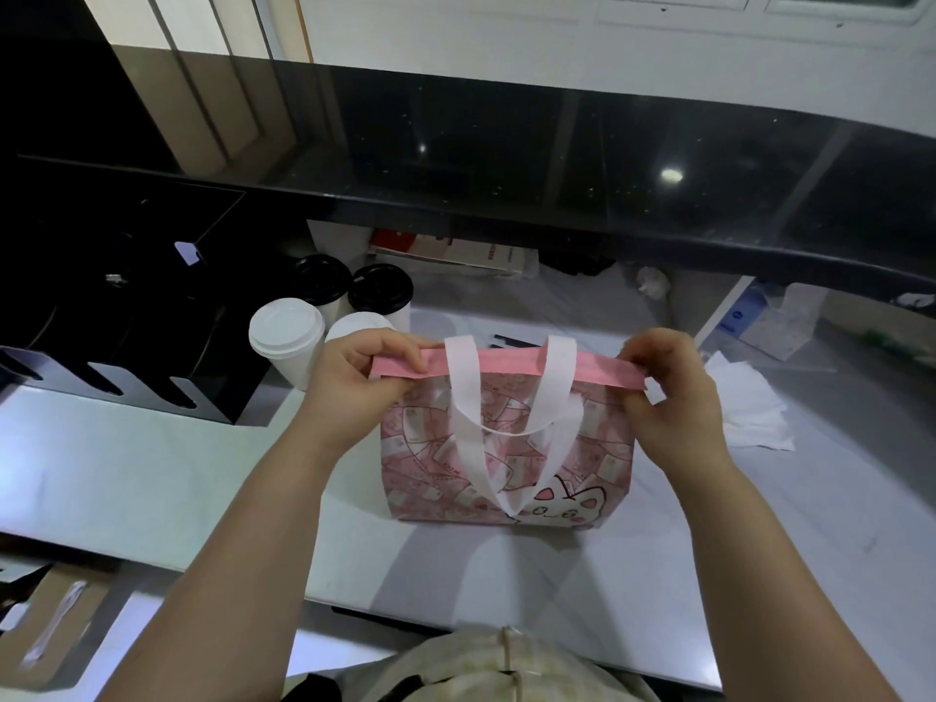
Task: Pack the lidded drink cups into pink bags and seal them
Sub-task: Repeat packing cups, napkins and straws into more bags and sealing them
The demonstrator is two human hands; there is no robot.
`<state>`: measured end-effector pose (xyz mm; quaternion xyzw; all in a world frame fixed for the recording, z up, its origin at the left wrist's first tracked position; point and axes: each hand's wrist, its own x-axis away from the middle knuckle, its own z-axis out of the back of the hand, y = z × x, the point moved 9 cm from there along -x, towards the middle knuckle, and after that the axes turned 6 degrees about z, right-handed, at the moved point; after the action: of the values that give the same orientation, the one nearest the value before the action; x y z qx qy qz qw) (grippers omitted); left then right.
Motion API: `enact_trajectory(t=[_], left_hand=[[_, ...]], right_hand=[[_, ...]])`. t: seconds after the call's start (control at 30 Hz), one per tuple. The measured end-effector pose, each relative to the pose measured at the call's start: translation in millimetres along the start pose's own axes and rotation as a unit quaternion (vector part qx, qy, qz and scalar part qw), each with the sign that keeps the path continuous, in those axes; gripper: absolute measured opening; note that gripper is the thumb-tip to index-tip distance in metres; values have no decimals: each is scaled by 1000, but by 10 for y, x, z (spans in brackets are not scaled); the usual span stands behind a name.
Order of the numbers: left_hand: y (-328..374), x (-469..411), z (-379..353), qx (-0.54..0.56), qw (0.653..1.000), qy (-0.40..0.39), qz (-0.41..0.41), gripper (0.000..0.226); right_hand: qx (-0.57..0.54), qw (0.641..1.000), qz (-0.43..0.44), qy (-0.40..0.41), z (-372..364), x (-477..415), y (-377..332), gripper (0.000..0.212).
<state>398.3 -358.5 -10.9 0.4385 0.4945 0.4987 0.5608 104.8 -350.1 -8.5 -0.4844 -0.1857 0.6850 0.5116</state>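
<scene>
A pink bag point(506, 463) with a cartoon cat print and white handles stands upright on the white counter point(152, 473). Its top is folded over into a flat pink strip point(511, 364). My left hand point(359, 382) pinches the strip's left end and my right hand point(668, 392) pinches its right end. The handles hang down over the bag's front. What is inside the bag is hidden. Behind my left hand stand several lidded cups: a white-lidded cup point(287, 336), another white lid partly hidden point(354, 324), and two black-lidded cups point(321, 281) point(381, 288).
A black slotted holder point(126, 316) sits at the left. A raised black shelf point(557, 159) runs across the back. White napkins point(749, 402) lie to the right, with a tissue pack point(780, 321) behind. A cardboard box point(45, 625) sits low at the left.
</scene>
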Motion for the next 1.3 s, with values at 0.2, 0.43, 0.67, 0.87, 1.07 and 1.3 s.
enact_trajectory(t=[0.2, 0.43, 0.67, 0.87, 1.07, 1.3], left_hand=[[6, -2, 111, -149, 988, -4, -50, 42], [242, 112, 89, -214, 971, 11, -109, 10], [142, 106, 74, -243, 965, 79, -52, 35], [260, 137, -3, -375, 909, 128, -128, 10], [354, 145, -90, -403, 895, 95, -167, 15], [397, 129, -719, -456, 871, 43, -180, 26]], right_hand=[[176, 963, 197, -58, -61, 21, -188, 38], [64, 991, 64, -95, 74, 9, -223, 29], [92, 991, -71, -65, -15, -43, -70, 26], [113, 990, -80, -11, -19, -30, -42, 26], [178, 978, -19, -108, -22, -99, -332, 21], [247, 954, 124, -118, -511, -140, -652, 24]])
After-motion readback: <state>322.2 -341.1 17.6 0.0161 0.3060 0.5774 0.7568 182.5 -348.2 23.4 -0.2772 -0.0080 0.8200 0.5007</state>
